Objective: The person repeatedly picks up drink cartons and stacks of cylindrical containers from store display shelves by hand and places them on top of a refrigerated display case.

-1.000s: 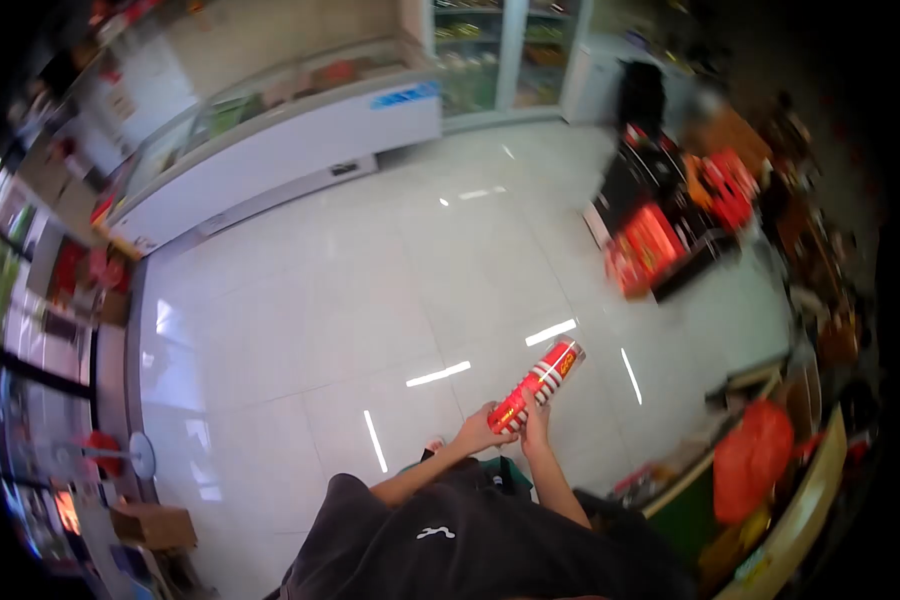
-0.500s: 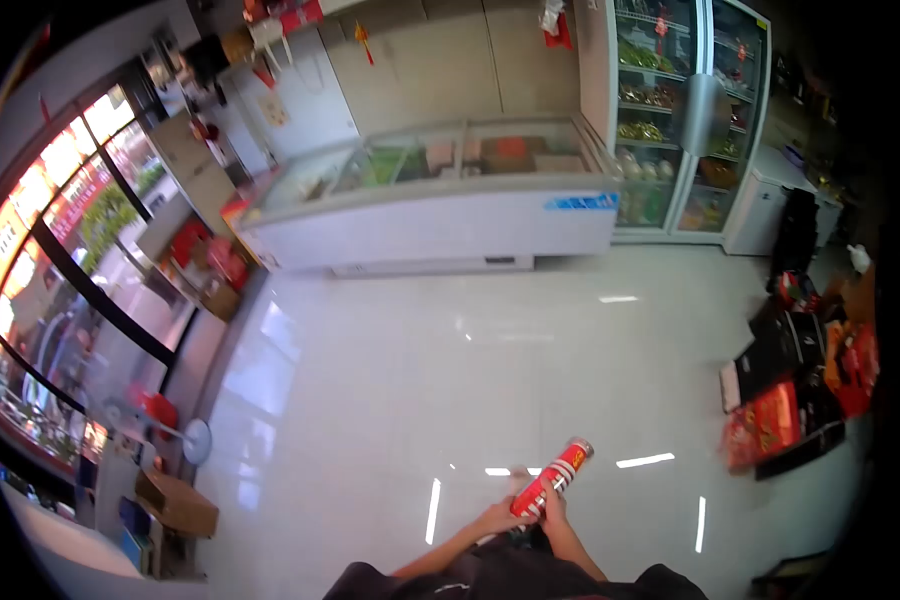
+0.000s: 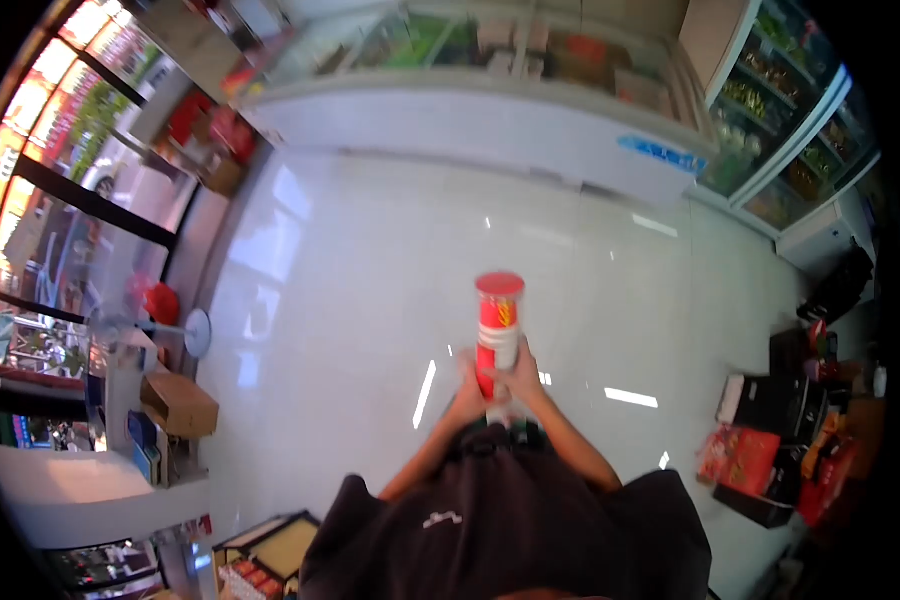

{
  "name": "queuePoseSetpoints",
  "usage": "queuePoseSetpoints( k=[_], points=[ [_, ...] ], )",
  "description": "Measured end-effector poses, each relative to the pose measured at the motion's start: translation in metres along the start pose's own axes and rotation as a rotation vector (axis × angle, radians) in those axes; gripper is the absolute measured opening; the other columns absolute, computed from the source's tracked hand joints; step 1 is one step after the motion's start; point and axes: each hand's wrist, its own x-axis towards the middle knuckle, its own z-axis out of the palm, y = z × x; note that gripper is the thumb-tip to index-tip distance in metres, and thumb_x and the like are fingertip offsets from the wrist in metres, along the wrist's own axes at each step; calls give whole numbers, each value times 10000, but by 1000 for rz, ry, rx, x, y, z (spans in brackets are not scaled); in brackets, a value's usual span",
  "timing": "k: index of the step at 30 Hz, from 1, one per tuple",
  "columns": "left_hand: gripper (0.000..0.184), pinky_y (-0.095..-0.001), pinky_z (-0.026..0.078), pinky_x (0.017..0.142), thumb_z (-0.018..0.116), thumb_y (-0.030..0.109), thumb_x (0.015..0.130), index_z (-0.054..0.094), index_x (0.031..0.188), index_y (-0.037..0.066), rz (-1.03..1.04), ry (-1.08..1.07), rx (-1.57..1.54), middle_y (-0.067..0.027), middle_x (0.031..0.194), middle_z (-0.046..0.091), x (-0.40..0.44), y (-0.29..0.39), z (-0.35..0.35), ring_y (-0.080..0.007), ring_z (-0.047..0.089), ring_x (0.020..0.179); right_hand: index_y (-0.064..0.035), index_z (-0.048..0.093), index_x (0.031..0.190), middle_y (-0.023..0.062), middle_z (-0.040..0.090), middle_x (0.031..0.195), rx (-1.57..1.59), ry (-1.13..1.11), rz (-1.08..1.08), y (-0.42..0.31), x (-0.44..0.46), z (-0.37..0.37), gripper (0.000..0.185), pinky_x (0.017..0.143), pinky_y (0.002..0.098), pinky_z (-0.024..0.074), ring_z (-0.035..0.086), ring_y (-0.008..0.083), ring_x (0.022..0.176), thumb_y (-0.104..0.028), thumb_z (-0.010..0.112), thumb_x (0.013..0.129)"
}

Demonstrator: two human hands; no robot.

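Note:
A red and white striped cylinder [image 3: 498,325] with a round red top stands out in front of my body, near the middle of the view. My left hand [image 3: 469,388] is wrapped round its lower left side. On the lower right side, my right hand [image 3: 517,378] grips the same cylinder, fingers across its front. The cylinder's lower end is partly hidden by my hands.
A long white chest freezer [image 3: 450,125] spans the far side, with a glass-door fridge [image 3: 770,110] right of it. Boxes and red bags [image 3: 755,460] lie at right. At left are a fan [image 3: 198,333] and a cardboard box [image 3: 180,403].
The view has turned right and tilted down since half a second ago. The cylinder has swung from slanting right to nearly straight ahead, its red top now showing. Both hands still hold it.

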Motion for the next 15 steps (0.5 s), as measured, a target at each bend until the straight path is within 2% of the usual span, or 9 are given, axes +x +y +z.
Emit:
queuePoseSetpoints(
  k=[1,2,4,5,7,8,10,12,15],
  points=[
    [1112,-399,336,1025,853,234,581,103,1369,3,101,54,-133,-211,1353,304,15,13,-6,-300,359,1260,-10,343,1283,152,561,1155,28,-6,-4,4,16,4,891,896,374,456,549,233,1078,-249,853,592],
    [1112,-397,348,1014,852,190,564,109,1374,20,211,117,-93,-184,1311,382,32,17,-14,-275,383,1247,-10,328,1304,153,560,1165,52,-9,-6,11,26,8,940,908,377,448,541,245,1095,-252,864,570],
    [1041,-393,375,982,844,179,569,188,1363,35,-13,26,-199,-167,1229,468,70,-3,-33,-251,412,1229,-7,368,1285,144,569,1156,9,-37,4,-2,56,9,914,927,373,433,528,242,1119,-245,870,560],
    [1041,-393,375,982,844,179,569,188,1363,35,-24,14,-226,-167,1229,468,81,3,-48,-251,412,1229,-7,368,1285,144,569,1156,-13,-35,27,-3,69,11,914,927,373,433,528,242,1119,-245,870,560],
    [926,-398,406,947,817,149,576,298,1337,54,185,141,-136,-156,1182,512,145,41,-92,-281,457,1185,1,434,1240,142,570,1151,-109,-130,-75,-19,142,11,857,936,369,423,521,232,1126,-240,877,548],
    [926,-398,406,947,817,149,576,298,1337,54,188,156,-159,-156,1182,512,174,56,-111,-281,457,1185,7,481,1191,135,572,1140,-26,-72,-106,-31,177,9,801,914,365,439,537,222,1098,-226,885,540],
    [830,-411,420,930,776,116,580,376,1305,60,298,293,221,-160,1200,502,228,88,-160,-344,468,1138,10,499,1166,121,570,1139,-72,-16,-142,-54,238,14,752,892,357,454,553,209,1065,-186,883,550],
    [809,-420,418,931,744,88,575,389,1302,60,330,291,213,-156,1221,489,274,110,-192,-376,461,1116,15,539,1100,108,594,1092,75,-3,-144,-60,293,18,630,854,332,474,580,188,1003,-117,864,576],
    [813,-418,407,942,754,103,579,380,1299,50,367,273,207,-177,1238,467,332,117,-220,-380,448,1139,2,564,1063,99,617,1048,-26,-23,-74,-61,351,22,580,838,323,484,598,186,967,-107,861,577]
  ],
)
